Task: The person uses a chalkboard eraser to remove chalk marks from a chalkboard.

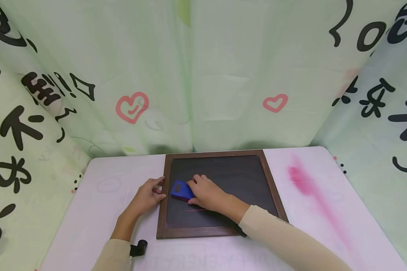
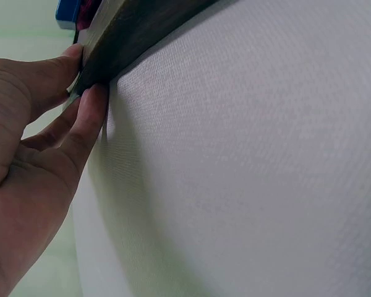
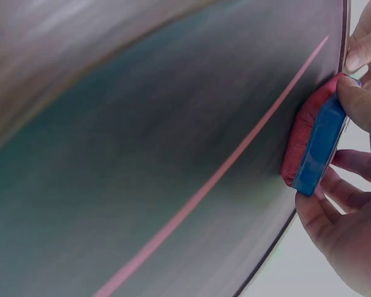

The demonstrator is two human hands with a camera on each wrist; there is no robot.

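A small chalkboard (image 1: 224,171) with a brown wooden frame lies on the white table. My left hand (image 1: 148,197) pinches the frame's left edge, and the left wrist view shows thumb and fingertips at the frame edge (image 2: 120,46). Over the board's left part, my right hand (image 1: 208,194) grips a blue chalkboard eraser (image 1: 180,190) between thumb and fingers. Its red felt pad (image 3: 306,136) faces the board surface. A pink chalk line (image 3: 216,176) runs straight across the board near the eraser; most of it is hidden by the right arm in the head view.
The white table (image 1: 115,180) has a pink smear (image 1: 305,180) to the right of the board. Behind and at both sides hangs a pale green curtain (image 1: 224,75) with black lettering and red hearts. Black wrist gear (image 1: 139,248) sits at the left sleeve.
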